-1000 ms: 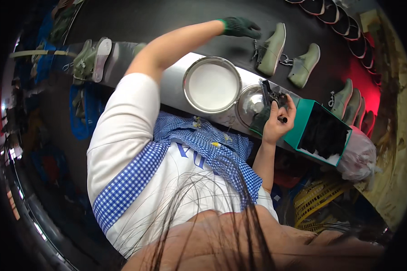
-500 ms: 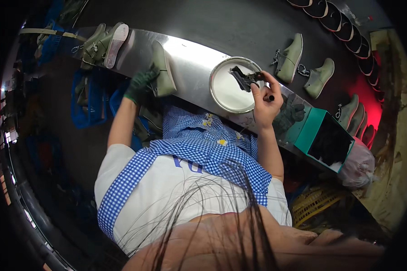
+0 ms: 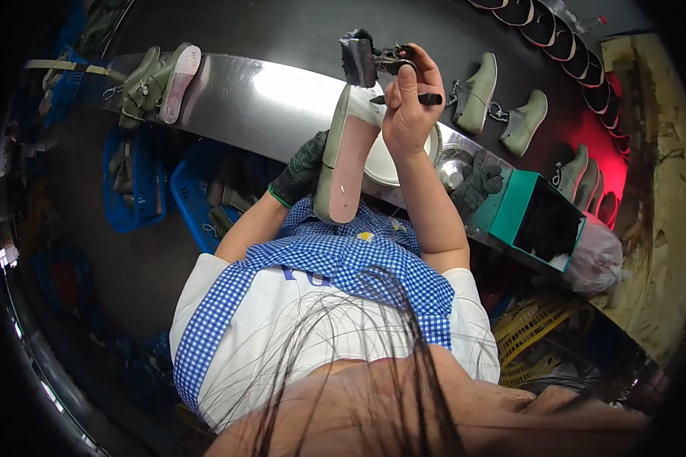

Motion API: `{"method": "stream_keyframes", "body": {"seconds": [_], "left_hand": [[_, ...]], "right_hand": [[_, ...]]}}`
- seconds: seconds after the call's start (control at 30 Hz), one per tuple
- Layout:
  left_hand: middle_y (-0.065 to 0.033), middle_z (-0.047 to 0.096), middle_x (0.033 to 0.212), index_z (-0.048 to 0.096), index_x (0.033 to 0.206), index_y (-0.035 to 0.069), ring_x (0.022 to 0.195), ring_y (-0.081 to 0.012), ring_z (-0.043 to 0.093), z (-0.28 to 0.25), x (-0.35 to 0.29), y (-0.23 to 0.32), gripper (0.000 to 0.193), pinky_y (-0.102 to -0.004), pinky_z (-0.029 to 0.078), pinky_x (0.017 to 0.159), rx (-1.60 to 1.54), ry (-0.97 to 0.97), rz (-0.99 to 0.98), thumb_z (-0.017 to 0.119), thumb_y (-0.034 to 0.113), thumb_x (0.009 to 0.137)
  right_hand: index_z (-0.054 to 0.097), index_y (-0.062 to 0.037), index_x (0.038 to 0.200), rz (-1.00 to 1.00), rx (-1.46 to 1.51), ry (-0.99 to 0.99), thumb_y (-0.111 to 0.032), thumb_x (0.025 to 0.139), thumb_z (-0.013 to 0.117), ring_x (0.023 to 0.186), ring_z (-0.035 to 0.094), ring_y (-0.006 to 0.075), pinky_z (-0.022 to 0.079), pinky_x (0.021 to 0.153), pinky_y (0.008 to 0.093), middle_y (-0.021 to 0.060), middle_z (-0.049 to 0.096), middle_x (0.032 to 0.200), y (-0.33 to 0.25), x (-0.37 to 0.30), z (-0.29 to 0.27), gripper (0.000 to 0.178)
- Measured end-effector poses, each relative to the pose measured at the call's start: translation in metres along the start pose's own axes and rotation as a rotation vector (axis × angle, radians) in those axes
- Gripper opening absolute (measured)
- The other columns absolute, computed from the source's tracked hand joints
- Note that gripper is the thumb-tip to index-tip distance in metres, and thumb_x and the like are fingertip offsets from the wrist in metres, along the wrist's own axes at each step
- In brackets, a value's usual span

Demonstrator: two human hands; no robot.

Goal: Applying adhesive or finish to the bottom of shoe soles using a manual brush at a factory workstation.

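Observation:
An olive-green ankle boot (image 3: 325, 179) is held up in front of my apron, its pale pink underside turned toward me. Wearing a dark green glove, my left hand (image 3: 301, 171) is closed around the boot's far side, and its fingers are partly hidden. My bare right hand (image 3: 411, 107) grips a brush (image 3: 358, 59) with a black, caked head. A thin black pen-like stick (image 3: 427, 99) also sits in that hand. The brush head is at the boot's upper end; I cannot tell if they touch. Behind the boot is a round tub (image 3: 381, 179) of white liquid, partly covered.
Two green boots (image 3: 478, 95) stand on the dark belt at right, and another pair (image 3: 160, 84) lies at the left of the metal ledge (image 3: 244, 87). A teal box (image 3: 514, 202) and loose dark glove (image 3: 480, 183) are at right. Blue baskets (image 3: 133, 183) stand below left.
My left hand has brought the boot from the ledge to the right, in front of me, underside now showing. The brush has risen out of the tub to the boot's upper end.

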State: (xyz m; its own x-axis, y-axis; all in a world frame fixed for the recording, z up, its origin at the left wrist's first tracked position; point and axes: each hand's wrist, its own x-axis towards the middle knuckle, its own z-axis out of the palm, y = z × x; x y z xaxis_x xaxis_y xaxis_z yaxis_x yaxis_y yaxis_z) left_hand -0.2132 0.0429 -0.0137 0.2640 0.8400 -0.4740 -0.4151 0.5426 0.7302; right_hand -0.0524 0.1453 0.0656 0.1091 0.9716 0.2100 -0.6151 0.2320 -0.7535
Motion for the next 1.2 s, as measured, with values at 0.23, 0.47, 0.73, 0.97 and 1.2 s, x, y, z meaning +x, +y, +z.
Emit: {"method": "stream_keyframes", "body": {"seconds": [0.23, 0.47, 0.73, 0.97, 1.2], "left_hand": [[-0.0086, 0.065, 0.114, 0.055, 0.127, 0.009, 0.092, -0.0148, 0.062, -0.021, 0.008, -0.012, 0.049, -0.0268, 0.053, 0.082, -0.175, 0.123, -0.017, 0.054, 0.046, 0.095], [-0.0101, 0.064, 0.114, 0.054, 0.127, 0.008, 0.092, -0.0156, 0.063, -0.036, 0.012, -0.012, 0.051, -0.0254, 0.053, 0.079, -0.132, 0.203, 0.053, 0.051, 0.048, 0.096], [-0.0095, 0.066, 0.112, 0.056, 0.125, 0.007, 0.092, -0.0151, 0.064, -0.039, 0.014, -0.011, 0.048, -0.0256, 0.054, 0.08, -0.079, 0.143, 0.029, 0.051, 0.046, 0.096], [-0.0086, 0.067, 0.109, 0.057, 0.121, 0.007, 0.092, -0.0145, 0.063, -0.033, 0.033, -0.005, 0.041, -0.0257, 0.053, 0.08, -0.594, -0.031, -0.455, 0.053, 0.04, 0.097], [-0.0087, 0.067, 0.109, 0.058, 0.12, 0.007, 0.092, -0.0143, 0.064, -0.041, 0.043, -0.019, 0.038, -0.0254, 0.053, 0.081, -0.512, -0.108, -0.31, 0.054, 0.036, 0.096]], "right_hand": [[0.058, -0.0006, 0.115, 0.034, -0.428, -0.041, -0.008, 0.082, 0.071, 0.06, 0.048, 0.0073, 0.039, 0.05, 0.0187, 0.0099, 0.064, 0.101, -0.029, -0.022, -0.043, 0.037], [0.064, -0.0029, 0.109, -0.16, -1.475, -0.311, -0.011, 0.073, 0.077, 0.065, 0.057, 0.0125, 0.044, 0.055, 0.0224, 0.0073, 0.068, 0.093, -0.027, -0.053, -0.1, 0.039], [0.064, -0.0025, 0.111, -0.05, -1.264, -0.222, -0.013, 0.074, 0.075, 0.071, 0.059, 0.0136, 0.045, 0.061, 0.023, 0.0076, 0.069, 0.094, -0.046, -0.047, -0.09, 0.04], [0.066, -0.0006, 0.108, 0.148, -0.781, -0.219, -0.01, 0.076, 0.074, 0.075, 0.058, 0.0126, 0.044, 0.065, 0.0223, 0.0081, 0.069, 0.092, -0.052, 0.0, -0.065, 0.035], [0.068, 0.0005, 0.104, 0.031, -0.797, -0.046, -0.008, 0.077, 0.072, 0.075, 0.057, 0.0114, 0.042, 0.064, 0.0199, 0.0081, 0.068, 0.091, -0.038, 0.013, -0.079, 0.029]]}}
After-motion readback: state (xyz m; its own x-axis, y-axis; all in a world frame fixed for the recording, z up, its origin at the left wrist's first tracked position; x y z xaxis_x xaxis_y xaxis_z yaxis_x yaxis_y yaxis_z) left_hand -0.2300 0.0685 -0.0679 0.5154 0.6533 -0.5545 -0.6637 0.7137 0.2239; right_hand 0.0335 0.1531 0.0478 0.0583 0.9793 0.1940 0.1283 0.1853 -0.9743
